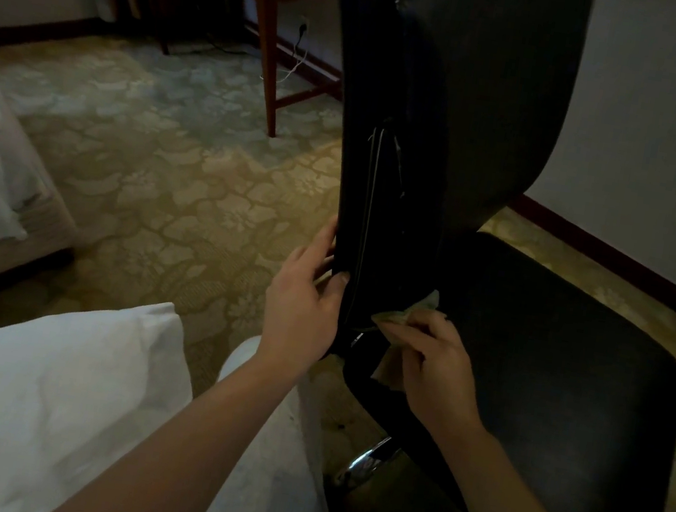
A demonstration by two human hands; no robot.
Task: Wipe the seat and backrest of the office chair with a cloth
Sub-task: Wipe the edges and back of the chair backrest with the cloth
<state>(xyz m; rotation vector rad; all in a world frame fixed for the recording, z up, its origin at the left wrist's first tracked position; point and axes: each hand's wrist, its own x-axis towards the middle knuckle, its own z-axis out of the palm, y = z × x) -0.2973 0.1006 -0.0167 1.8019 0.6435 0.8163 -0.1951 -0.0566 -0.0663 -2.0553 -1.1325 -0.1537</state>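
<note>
- Bedding (23, 384), white, fills the lower left corner, with patterned carpet (165, 164) beyond it.
- Left hand (306, 295) grasps the lower side edge of the backrest (482, 102), thumb on the near face and fingers wrapped behind it. Judged function: steadying the office chair.
- Backrest stands upright at centre, black, dimly lit and seen almost edge-on.
- Cloth (422, 308), pale and crumpled, sits at the foot of the backrest, near where it meets the seat (575, 357). It touches the backrest's lower front.
- Right hand (439, 358) grasps the cloth with curled fingers and presses it against the chair.
- Seat extends to the right, dark; no wiped area can be told apart from an unwiped one.
- Step in hand, as judged: wiping the lowest part of the backrest. Task progress cannot be determined.
- Next move calls for a firm stroke of the cloth, either up the backrest front or outward across the seat, while the left hand prevents the chair from swivelling or rolling.
</note>
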